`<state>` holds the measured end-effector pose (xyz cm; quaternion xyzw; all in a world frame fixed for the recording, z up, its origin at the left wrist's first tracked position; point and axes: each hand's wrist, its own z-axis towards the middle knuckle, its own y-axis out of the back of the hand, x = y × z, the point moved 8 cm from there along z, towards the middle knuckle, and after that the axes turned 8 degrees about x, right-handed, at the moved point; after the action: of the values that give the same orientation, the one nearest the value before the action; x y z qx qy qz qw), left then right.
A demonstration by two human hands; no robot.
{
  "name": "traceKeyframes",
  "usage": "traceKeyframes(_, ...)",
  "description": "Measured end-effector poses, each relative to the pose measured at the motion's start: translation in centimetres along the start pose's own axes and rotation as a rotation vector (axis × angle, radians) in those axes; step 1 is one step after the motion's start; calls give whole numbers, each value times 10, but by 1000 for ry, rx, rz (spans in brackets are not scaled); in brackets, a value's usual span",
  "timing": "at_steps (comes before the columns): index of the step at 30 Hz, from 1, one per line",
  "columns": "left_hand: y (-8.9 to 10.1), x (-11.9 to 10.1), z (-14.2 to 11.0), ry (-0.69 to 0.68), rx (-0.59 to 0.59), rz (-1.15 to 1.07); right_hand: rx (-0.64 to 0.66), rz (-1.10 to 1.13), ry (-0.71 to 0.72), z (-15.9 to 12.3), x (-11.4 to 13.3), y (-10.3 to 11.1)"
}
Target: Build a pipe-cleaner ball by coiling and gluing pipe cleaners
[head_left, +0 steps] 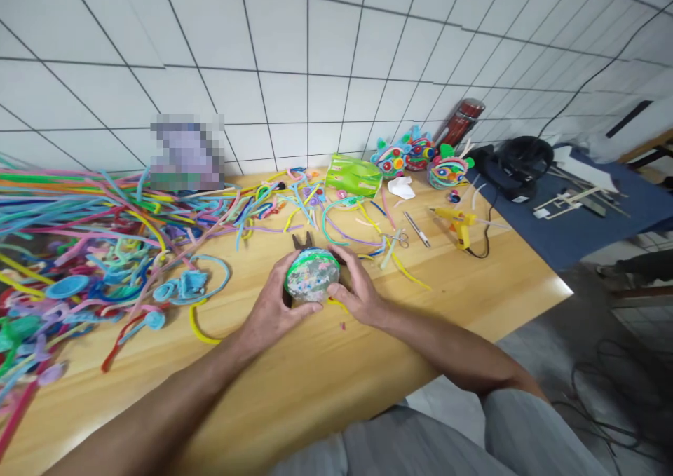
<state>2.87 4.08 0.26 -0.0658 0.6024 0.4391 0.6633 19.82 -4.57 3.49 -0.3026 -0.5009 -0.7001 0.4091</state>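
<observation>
Between my two hands is a rounded ball-like craft piece (pixel 314 277), its facing side mottled grey and white with coloured specks, a green band along its upper edge. My left hand (pixel 278 295) wraps its left side, thumb along the bottom. From the right, my right hand (pixel 361 290) grips it with the thumb at its lower right edge. The underside and far side are hidden. Just behind the piece, the dark jaws of a pliers-like tool (pixel 302 240) show on the table. A bent yellow pipe cleaner (pixel 200 325) lies left of my left hand.
Many coloured pipe cleaners (pixel 105 216) pile up on the left. Along the wall stand a green packet (pixel 353 176), several decorated animal heads (pixel 446 171) and a red thermos (pixel 461 122). A yellow glue gun (pixel 456 225), a pen (pixel 417 229) and scissors (pixel 398 238) lie right of centre.
</observation>
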Motion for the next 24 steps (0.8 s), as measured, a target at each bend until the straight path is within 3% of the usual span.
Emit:
traceKeyframes(12,2,1,2,8,8,-48,-48,-48,40,1,8,4)
traceKeyframes(24,1,-7,3,-47,20,13,-178,-5,-6,4,-8,15)
